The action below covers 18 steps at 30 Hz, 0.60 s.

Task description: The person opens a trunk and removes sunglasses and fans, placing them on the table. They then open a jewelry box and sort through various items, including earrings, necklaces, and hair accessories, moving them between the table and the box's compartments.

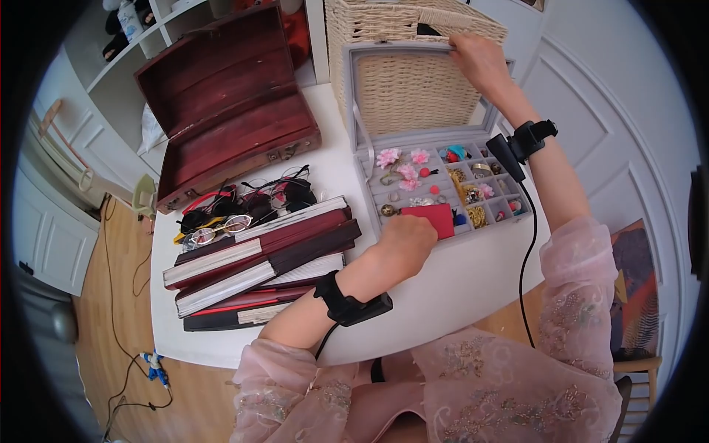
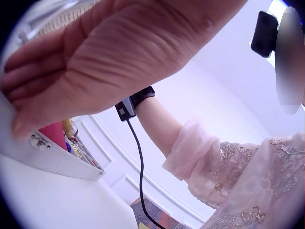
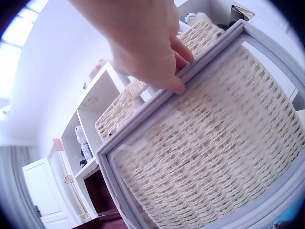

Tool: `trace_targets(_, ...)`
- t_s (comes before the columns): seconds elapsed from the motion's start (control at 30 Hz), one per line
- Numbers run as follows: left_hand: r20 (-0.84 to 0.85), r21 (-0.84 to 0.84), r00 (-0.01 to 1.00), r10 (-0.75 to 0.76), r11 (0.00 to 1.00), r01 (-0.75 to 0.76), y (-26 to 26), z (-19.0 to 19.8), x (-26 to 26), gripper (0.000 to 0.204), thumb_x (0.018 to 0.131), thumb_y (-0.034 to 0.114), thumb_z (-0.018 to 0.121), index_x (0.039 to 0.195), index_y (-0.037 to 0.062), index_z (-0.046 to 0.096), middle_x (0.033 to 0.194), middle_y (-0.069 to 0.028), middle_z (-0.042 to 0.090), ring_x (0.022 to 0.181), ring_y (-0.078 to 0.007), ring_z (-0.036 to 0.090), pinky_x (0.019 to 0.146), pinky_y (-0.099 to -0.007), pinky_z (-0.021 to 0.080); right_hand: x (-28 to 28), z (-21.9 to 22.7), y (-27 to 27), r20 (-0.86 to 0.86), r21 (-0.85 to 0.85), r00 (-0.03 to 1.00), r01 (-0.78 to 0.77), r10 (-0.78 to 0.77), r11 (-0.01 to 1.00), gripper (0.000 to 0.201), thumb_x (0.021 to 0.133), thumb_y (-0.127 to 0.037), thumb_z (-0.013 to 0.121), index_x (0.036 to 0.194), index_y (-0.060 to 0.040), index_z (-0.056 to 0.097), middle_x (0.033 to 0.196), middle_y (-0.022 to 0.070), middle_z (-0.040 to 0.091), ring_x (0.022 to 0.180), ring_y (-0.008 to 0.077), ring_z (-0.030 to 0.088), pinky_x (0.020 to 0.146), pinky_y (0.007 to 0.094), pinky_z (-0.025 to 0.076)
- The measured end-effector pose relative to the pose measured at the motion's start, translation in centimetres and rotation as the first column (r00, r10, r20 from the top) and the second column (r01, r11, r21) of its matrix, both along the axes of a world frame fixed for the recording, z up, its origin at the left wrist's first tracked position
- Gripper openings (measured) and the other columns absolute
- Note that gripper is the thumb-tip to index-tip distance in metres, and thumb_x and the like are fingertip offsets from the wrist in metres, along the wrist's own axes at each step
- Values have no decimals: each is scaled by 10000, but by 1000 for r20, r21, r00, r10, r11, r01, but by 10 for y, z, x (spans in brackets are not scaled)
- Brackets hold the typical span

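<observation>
My left hand point(image 1: 405, 242) grips the front edge of the jewelry box point(image 2: 62, 164), at the red card point(image 1: 432, 219). My right hand point(image 1: 484, 65) pinches the raised lid's point(image 3: 136, 118) rim.

The head view looks steeply down and forward over the table point(image 1: 450, 303), with the storage box point(image 1: 484, 232) towards one o'clock. The left wrist view is tilted, very close to the palm side of the left hand point(image 1: 405, 245), and faces across to the right sleeve point(image 2: 190, 155) at four o'clock. The right wrist view looks closely past the right hand point(image 1: 484, 68), at twelve o'clock, onto the lid point(image 1: 399, 47). Head and left wrist share the box's front edge; head and right wrist share lid and basket point(image 1: 377, 21).
</observation>
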<state>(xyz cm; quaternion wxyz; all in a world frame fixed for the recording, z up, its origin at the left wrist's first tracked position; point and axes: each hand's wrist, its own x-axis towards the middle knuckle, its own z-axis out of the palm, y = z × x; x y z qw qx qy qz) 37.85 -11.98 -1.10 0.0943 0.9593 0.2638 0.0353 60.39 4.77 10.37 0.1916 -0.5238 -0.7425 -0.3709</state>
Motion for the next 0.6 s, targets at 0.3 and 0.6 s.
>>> trace_targets(0.3,86,129,996,-20,992,8,9,-9,2,69,642,-28,612,667,30,641,697,-141,628,714,-304,649,603,-365,515,8,-3,-3,-55,95,988,-136,142,986,130,779,-116,641,884,-56,592,841,106,608,793,313,609,674,410,486)
trace_targets(0.6,123,179,992,-22,984,-1,16,-15,5,63,631,-30,612,659,25,625,707,-147,624,703,-309,641,594,-373,504,8,-6,-9,-128,48,987,-90,95,995,192,788,-118,640,961,-69,572,894,104,608,849,314,598,712,409,484)
